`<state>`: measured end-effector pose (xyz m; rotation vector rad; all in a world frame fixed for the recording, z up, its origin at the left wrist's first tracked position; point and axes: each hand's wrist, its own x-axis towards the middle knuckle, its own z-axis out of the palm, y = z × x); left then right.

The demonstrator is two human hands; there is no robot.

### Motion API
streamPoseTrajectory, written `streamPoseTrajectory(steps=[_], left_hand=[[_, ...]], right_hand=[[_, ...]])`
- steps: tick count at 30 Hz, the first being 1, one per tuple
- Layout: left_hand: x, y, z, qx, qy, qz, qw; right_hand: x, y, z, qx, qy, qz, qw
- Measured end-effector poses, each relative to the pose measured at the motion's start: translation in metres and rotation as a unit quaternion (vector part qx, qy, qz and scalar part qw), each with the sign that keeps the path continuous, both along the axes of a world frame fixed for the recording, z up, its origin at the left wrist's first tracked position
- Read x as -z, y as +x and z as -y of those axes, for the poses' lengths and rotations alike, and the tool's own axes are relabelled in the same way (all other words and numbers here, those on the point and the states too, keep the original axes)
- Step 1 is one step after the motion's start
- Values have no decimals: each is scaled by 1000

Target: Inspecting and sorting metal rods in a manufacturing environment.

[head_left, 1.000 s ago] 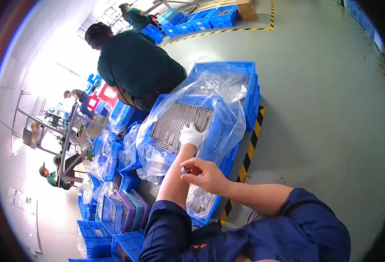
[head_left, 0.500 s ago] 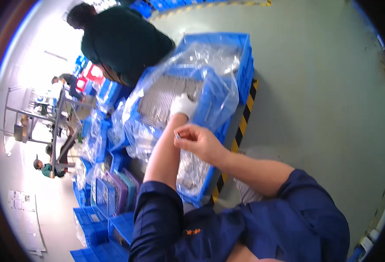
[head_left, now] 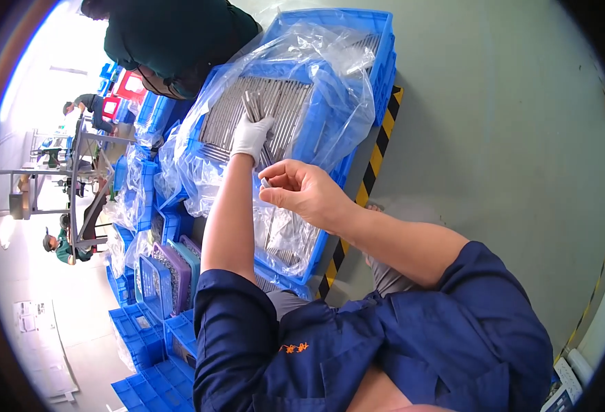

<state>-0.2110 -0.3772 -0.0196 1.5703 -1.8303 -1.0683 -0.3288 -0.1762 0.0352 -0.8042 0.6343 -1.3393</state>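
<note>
Gripping with the white-gloved left hand (head_left: 251,137) a bundle of thin, straight grey metal rods (head_left: 252,104), with fingers wrapped round and upper rod ends poking out past the glove. Pinching between thumb and forefinger of the bare right hand (head_left: 309,194) a small silvery piece (head_left: 266,183); cannot tell its kind at this size. Holding this right hand curled, close to the bundle's lower ends and nearer the body; cannot tell whether touching them.

Below the left hand, can see many more grey metal rods (head_left: 223,113), laid side by side in a large blue plastic crate (head_left: 322,96), with a loose, clear plastic bag (head_left: 309,42) spread around and past its rim. Beyond, can make out 1 more blue plastic crate (head_left: 388,65), partly under the plastic and also bearing rods. To the right, can see black-and-yellow striped tape (head_left: 378,147) running along the grey floor (head_left: 481,137).

Farther left, can spot 1 purple plastic crate (head_left: 177,275) among blue ones. At the top, can see a person in a dark green shirt (head_left: 179,34) bent close beside the rod crate.
</note>
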Motion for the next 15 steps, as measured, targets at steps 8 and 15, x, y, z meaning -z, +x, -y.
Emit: streamPoseTrajectory(steps=[8, 15], left_hand=[[23, 0, -20, -102, -83, 43, 990], [-98, 10, -29, -80, -143, -161, 973]], right_hand=[[0, 7, -2, -11, 3, -10, 1000], [0, 22, 1, -50, 19, -1, 999]])
